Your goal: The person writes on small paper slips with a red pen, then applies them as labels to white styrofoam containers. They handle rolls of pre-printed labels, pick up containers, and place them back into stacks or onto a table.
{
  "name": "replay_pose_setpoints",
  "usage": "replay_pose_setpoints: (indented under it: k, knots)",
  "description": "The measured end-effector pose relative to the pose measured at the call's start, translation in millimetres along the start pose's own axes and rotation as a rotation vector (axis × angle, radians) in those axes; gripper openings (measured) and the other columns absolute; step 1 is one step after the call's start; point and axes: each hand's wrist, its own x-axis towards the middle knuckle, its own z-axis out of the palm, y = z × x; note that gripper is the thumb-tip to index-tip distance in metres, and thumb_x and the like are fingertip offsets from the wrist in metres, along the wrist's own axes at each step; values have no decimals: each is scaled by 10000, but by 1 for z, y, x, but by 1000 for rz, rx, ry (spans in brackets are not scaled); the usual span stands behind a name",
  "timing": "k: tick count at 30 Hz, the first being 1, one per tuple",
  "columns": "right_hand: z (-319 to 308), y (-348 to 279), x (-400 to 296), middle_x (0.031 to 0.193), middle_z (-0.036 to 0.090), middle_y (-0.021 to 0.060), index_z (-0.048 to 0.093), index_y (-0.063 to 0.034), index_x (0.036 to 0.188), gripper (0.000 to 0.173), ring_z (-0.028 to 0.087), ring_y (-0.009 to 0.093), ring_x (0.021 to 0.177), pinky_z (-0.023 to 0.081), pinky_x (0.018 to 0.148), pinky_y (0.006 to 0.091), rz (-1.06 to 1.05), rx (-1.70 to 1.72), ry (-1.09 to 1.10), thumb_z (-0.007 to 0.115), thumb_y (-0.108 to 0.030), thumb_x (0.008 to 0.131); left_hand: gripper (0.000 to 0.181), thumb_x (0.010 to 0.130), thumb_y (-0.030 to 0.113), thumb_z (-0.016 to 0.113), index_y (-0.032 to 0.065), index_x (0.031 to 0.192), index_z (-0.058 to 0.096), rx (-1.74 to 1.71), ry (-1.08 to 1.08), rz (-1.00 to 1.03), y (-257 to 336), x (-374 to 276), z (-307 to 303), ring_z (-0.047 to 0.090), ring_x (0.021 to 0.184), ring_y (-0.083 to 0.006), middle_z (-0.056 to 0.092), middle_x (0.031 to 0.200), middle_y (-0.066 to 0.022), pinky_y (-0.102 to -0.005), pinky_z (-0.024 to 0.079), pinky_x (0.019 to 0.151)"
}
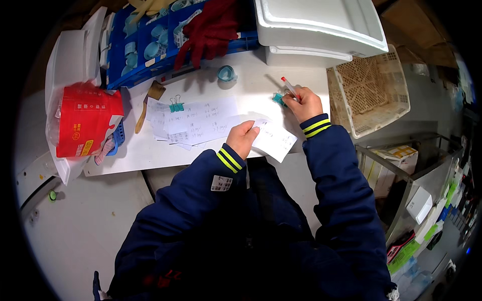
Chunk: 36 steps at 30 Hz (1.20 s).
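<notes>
My left hand (242,138) pinches a small sheet of paper with handwriting (275,140) at its upper left corner, over the front edge of the white table (120,158). To the right, my right hand (304,103) holds a red-tipped pen (289,87), with its fingers at a teal binder clip (279,99); whether they grip the clip is hard to tell. Left of my hands lie overlapping handwritten sheets (203,122) with another teal binder clip (176,107) at their top. A roll of clear bluish tape (226,74) stands farther back.
A wooden-handled brush (141,116) lies left of the papers, near a red bag (90,120). Behind are a blue divided bin (150,66) of rolls, a dark red glove (207,32) and white foam boxes (320,35). A plastic crate (401,90) stands at right.
</notes>
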Motion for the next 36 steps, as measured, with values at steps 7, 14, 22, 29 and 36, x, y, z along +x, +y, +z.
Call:
replay_pose_setpoints:
  k: [7, 14, 22, 29, 36]
  knots:
    - [-27, -17, -11, 822, 616, 47, 620, 38, 893, 177, 551, 101, 774, 444, 737, 238, 350, 665, -348, 643, -106, 792, 253, 849, 20, 480, -70, 1083, 517, -184, -26, 21, 4, -3, 0, 588, 820, -134, 635, 904, -101, -243, 450, 748]
    - [-16, -16, -28, 850, 627, 77, 594, 32, 897, 192, 582, 131, 786, 464, 758, 247, 364, 920, -317, 689, -13, 736, 259, 838, 10, 510, -33, 1091, 475, -81, 11, 105, -10, 0, -4, 608, 794, -150, 643, 870, -124, -252, 464, 718]
    - [-10, -13, -33, 820, 635, 88, 607, 32, 882, 207, 593, 138, 765, 477, 731, 252, 365, 892, -263, 714, -24, 715, 290, 860, -6, 476, -45, 1142, 419, 14, -36, 82, 1, -7, -4, 594, 849, -135, 633, 909, -129, -231, 451, 761]
    - [-13, -13, -30, 811, 641, 96, 616, 39, 871, 212, 597, 141, 758, 477, 728, 255, 360, 825, -241, 724, -22, 699, 261, 846, 22, 512, -7, 1100, 460, -76, -7, 82, -4, -7, -2, 613, 767, -143, 650, 837, -126, -253, 468, 692]
    - [-12, -12, -29, 817, 643, 103, 614, 49, 875, 215, 599, 139, 771, 478, 740, 252, 328, 809, -294, 720, -15, 700, 314, 864, -16, 462, -42, 1169, 395, -61, -85, 15, 5, -8, -4, 599, 840, -138, 625, 925, -136, -235, 466, 751]
